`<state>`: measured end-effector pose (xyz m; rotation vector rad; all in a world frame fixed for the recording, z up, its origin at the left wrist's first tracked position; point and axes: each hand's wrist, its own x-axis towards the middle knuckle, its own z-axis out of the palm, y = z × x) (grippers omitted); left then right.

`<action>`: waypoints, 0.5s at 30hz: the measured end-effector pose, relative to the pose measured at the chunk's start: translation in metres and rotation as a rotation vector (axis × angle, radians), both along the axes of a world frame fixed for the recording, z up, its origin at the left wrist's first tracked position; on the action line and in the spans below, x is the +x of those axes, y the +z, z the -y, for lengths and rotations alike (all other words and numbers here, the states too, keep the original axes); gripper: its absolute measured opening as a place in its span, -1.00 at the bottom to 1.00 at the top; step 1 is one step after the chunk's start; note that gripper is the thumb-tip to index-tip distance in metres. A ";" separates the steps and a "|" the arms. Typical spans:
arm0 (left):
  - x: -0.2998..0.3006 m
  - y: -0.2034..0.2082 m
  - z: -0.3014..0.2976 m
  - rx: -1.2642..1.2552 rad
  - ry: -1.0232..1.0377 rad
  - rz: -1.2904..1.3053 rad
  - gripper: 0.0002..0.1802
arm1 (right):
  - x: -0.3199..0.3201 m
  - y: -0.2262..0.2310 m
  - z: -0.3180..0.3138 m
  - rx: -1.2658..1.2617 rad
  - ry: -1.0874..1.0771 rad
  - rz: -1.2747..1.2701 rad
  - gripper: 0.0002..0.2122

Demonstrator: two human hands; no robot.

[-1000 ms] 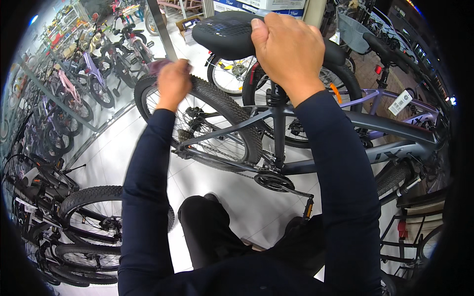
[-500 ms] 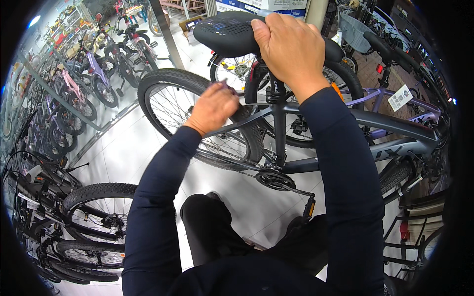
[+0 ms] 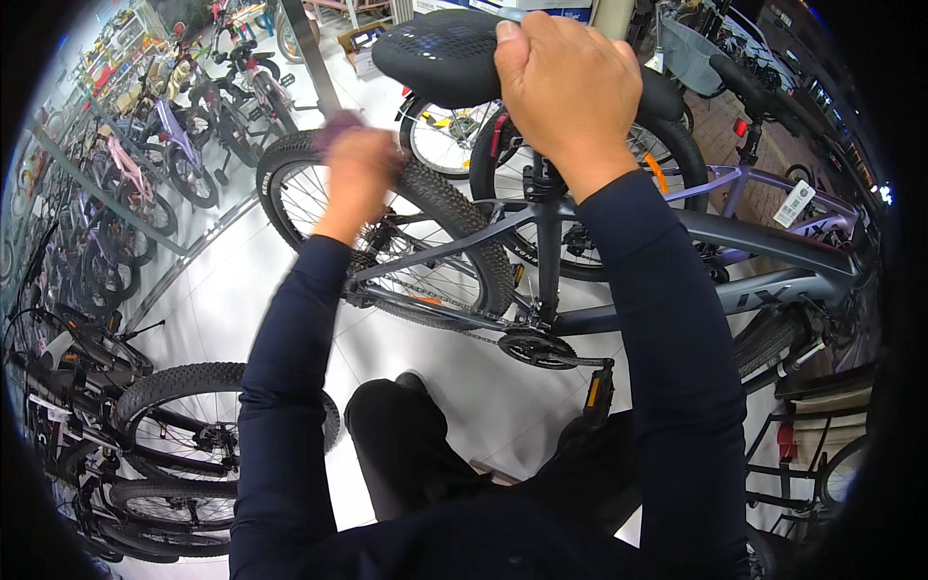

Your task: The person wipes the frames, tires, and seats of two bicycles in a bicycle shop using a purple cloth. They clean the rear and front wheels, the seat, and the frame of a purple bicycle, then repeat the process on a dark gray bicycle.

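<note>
A dark grey bicycle stands crosswise before me, its frame [image 3: 548, 261] running off to the right. My right hand [image 3: 572, 92] is closed over the black saddle [image 3: 435, 60], thumb on the near side and fingers over the top. My left hand [image 3: 360, 174], smeared by motion, is at the top of the rear tyre [image 3: 440, 208]. A dark purple cloth [image 3: 340, 124] is bunched in its fingers against the tread. Below the frame are the chainring and crank [image 3: 537, 350], with a pedal [image 3: 599, 391] near my leg.
A purple bicycle [image 3: 744, 184] with a white tag [image 3: 795, 201] stands close behind. Several black bicycles [image 3: 184, 420] crowd the lower left. Beyond a glass partition [image 3: 309, 53] are more bicycles. A black rack [image 3: 797, 440] is at lower right; white tiled floor [image 3: 222, 290] lies between.
My left hand has moved left and up along the rear tyre with the cloth. The rear wheel appears to have turned. My right hand stays on the saddle.
</note>
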<state>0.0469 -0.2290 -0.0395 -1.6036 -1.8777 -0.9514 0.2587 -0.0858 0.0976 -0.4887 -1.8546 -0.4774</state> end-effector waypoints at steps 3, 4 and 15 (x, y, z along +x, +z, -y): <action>0.093 -0.021 -0.012 -0.120 -0.459 -0.421 -0.76 | 0.006 0.001 -0.001 0.021 0.037 -0.007 -0.67; 0.094 -0.023 -0.009 -0.197 -0.453 -0.211 -0.78 | 0.007 0.002 -0.003 0.020 0.049 0.010 -0.67; -0.045 0.009 0.008 0.032 0.086 -0.176 -0.87 | 0.016 0.014 0.010 -0.082 0.056 0.138 -0.70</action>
